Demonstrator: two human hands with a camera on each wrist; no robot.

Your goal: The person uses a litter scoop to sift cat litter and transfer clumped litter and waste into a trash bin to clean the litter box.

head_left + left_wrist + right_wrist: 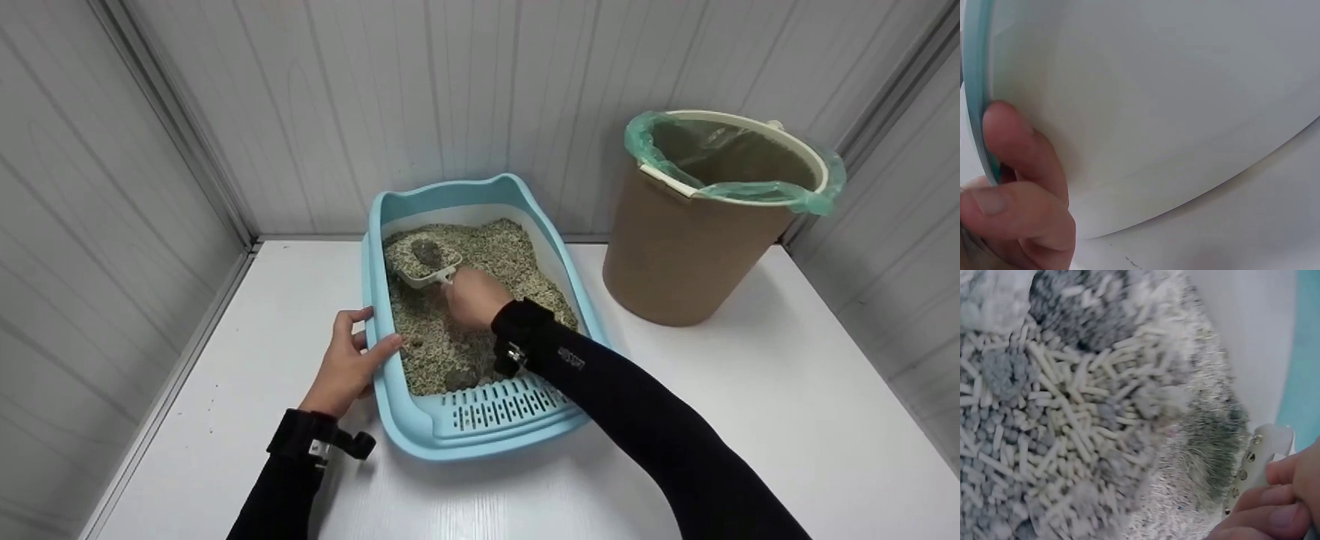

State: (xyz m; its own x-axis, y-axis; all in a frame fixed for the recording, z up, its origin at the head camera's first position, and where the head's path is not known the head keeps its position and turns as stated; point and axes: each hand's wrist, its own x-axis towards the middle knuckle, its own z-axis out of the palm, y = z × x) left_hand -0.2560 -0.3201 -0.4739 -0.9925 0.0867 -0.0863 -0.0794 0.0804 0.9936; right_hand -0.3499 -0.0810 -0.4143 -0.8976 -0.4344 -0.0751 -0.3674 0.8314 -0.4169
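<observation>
"What was nearest?"

"Two black sleeves (637, 397), reaching in from the near edge, with a dark strap (300, 433) at each wrist. Beyond them the blue litter box (405, 420) stood on the white bench (247, 322), its slotted ledge (510, 405) toward the person."

"And the left hand (349, 367)?"

"It pinched the left rim of the box, thumb over the top and the other fingers outside."

"The right hand (476, 296)?"

"Farther in, above the litter (517, 262), curled round the handle of a pale scoop (427, 281)."

"Where was that scoop, exactly?"

"Inside the box, toward the far left, loaded with litter and one dark clump (427, 253). A second clump lay just behind the ledge."

"Anything past that?"

"A brown bin (686, 247) on the bench, to the right of the box, a green bag (814, 201) folded over its pale rim. Behind it all rose a pale, grooved wall (390, 97)."
</observation>
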